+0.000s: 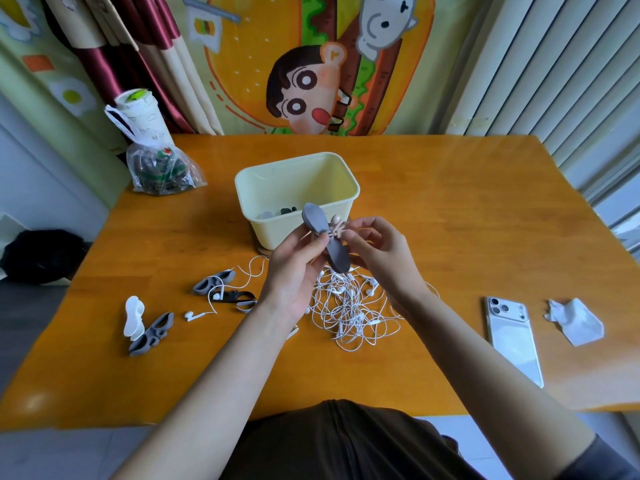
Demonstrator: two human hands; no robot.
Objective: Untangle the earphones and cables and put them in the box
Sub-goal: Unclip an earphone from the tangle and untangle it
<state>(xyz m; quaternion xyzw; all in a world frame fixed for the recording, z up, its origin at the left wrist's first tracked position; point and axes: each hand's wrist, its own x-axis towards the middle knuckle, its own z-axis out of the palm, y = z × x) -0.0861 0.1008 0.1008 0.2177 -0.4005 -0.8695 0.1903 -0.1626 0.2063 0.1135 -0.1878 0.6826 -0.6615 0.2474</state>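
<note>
- Your left hand [298,261] grips the grey winder [323,237] at its narrow waist, thumb on top and fingers curled beneath.
- Your right hand [377,247] pinches the pale pink earphone cable [337,232] wound round that waist. A pink earbud [335,220] stands up at the winder's 1 o'clock.
- The winder is matte grey and bone-shaped with two flat oval lobes. It is held off the table [450,209], its long axis running 11 to 5 o'clock, in front of the box's near wall.
- The tangle of white earphones [349,306] is thin white cable in loose overlapping loops with several buds among them. It lies on the table under your hands, at the box's 6 o'clock.
- The box [349,188] is cream plastic, open-topped and round-cornered, at mid-table. A few small dark items [287,211] lie on its floor.
- At 9 o'clock of the tangle lie a loose white earbud [194,315], a black winder [239,297], a second grey winder [213,284], a third grey winder [152,334] and a white winder [133,317].
- At 3 o'clock of the tangle a white phone [512,337] lies camera side up, with a crumpled tissue [575,322] beyond it.
- At the table's 10 o'clock sits a clear plastic bag [159,171], with a lidded cup [138,112] behind it.
</note>
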